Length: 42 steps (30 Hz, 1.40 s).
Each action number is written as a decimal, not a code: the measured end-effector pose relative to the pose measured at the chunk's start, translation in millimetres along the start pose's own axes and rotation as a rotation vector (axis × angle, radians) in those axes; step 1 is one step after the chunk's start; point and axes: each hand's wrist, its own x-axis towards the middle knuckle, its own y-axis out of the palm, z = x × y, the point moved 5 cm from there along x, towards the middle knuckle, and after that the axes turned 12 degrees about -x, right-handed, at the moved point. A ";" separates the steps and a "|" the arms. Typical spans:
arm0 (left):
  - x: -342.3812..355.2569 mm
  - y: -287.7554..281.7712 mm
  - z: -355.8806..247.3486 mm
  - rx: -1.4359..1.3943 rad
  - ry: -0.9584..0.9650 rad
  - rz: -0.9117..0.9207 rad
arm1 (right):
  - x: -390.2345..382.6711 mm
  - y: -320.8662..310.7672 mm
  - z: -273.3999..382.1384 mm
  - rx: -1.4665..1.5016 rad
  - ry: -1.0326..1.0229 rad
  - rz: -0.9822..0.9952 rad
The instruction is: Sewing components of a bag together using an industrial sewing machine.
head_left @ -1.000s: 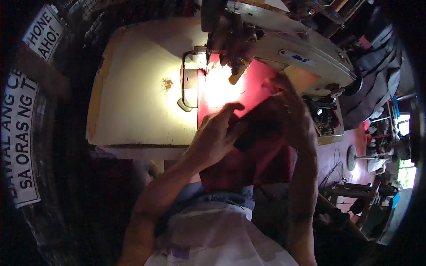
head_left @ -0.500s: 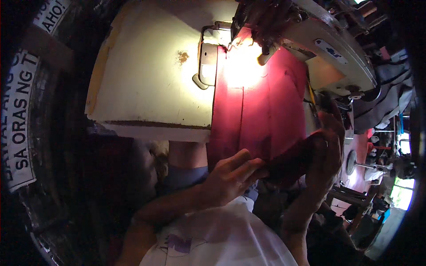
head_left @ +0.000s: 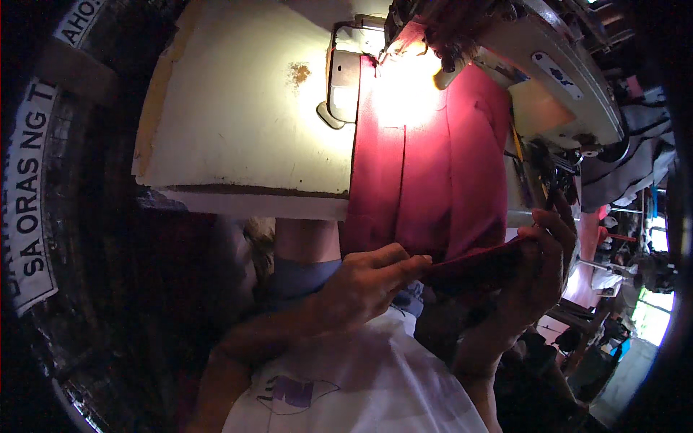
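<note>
A dark pink cloth [head_left: 426,187] runs from under the sewing machine's needle area down over the table's front edge. The lamp glare there hides the needle and presser foot. My left hand [head_left: 372,278] pinches the cloth's near edge between thumb and fingers. Farther right, my right hand [head_left: 545,252] is closed on the cloth's right end, so the edge stretches between both hands. A dark metal tool [head_left: 552,177] shows just beyond the right fingertips; I cannot make out its kind or whether those fingers touch it. The sewing machine's head [head_left: 548,79] stands above the cloth.
The pale worn tabletop [head_left: 238,130] spreads to the left, with a metal plate [head_left: 345,90] beside the cloth. A printed sign [head_left: 36,187] hangs at the far left. My leg [head_left: 307,242] shows below the table edge. Grey cloth [head_left: 628,162] lies behind the machine.
My right hand has come down and closed on the cloth's right end, away from the machine's side. The cloth edge is now stretched straighter. My left hand keeps its pinch.
</note>
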 end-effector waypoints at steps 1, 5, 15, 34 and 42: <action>-0.3 -0.7 0.7 -0.010 0.014 -0.006 | 0.3 -0.2 1.3 0.008 -0.014 -0.002; 2.0 -1.8 10.6 0.024 -0.010 -0.025 | 2.7 4.5 3.3 0.052 0.002 -0.005; 13.9 -14.9 14.2 0.197 -0.040 -0.076 | 3.8 3.7 17.4 0.072 -0.032 -0.076; 86.2 -85.6 25.2 0.817 0.285 0.530 | 33.7 118.8 -7.6 0.562 -0.200 0.670; 80.1 -95.6 30.5 0.795 0.346 0.513 | 16.6 120.6 -6.6 0.371 -0.354 0.660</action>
